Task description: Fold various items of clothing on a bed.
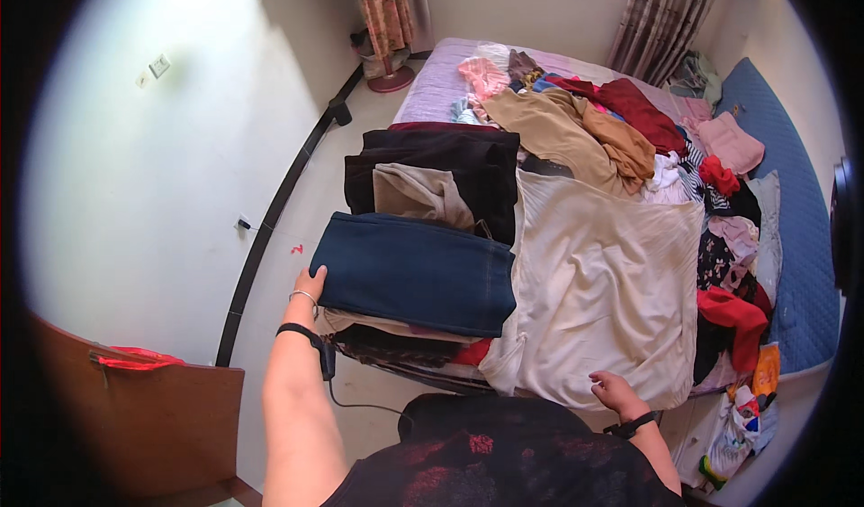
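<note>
Folded dark blue jeans (414, 273) lie on a stack of clothes at the bed's left side. My left hand (311, 284) holds their left edge, thumb on top and the other fingers hidden beneath. A cream cloth (603, 282) is spread to the right of the jeans, creased and rumpled. Over its near edge hovers my right hand (616, 394), fingers loosely bent and apart, with nothing visible in it. Beyond the jeans sit a folded beige garment (418, 192) and black folded clothes (490, 170).
A tan garment (549, 134) and a dark red one (641, 116) lie in a heap on the bed (430, 80). A blue padded headboard (792, 228) runs along the right. At the lower left stands a brown wooden panel (171, 417); a fan base (391, 80) is on the floor.
</note>
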Available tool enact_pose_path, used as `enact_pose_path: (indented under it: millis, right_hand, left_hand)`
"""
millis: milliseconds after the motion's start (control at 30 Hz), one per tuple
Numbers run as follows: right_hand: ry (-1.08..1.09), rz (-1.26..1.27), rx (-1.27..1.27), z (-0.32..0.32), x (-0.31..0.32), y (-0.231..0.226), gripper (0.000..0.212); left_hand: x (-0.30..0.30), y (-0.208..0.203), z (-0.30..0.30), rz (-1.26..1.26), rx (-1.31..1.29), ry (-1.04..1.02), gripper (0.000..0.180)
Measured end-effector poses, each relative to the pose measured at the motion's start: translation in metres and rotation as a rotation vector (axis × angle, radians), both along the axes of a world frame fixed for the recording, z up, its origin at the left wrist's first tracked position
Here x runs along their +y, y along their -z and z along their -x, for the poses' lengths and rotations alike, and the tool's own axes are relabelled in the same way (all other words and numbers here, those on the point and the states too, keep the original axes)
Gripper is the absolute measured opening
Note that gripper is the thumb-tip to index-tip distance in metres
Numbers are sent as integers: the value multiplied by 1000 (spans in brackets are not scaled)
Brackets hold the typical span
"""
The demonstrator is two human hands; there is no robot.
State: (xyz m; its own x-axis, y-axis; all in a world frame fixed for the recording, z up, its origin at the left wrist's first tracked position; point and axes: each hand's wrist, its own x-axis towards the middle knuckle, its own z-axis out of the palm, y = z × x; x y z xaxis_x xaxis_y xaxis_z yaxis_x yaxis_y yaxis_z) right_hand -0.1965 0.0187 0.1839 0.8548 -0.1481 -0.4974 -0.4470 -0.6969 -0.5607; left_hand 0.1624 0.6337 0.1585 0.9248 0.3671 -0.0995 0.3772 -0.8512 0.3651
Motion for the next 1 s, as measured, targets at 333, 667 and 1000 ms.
enact_pose_path:
  millis: [333, 667, 1000]
  right_hand:
    - [-299, 45, -29, -55, 27, -33, 33]
    - [-42, -815, -233, -170, 80, -178, 45]
    - [507, -691, -663, -122, -9, -238, 17]
  left_hand:
    - [-52, -74, -20, 245, -212, 175, 48]
    - [-363, -216, 143, 915, -227, 1283, 30]
    - [-427, -132, 182, 1093, 777, 1774, 41]
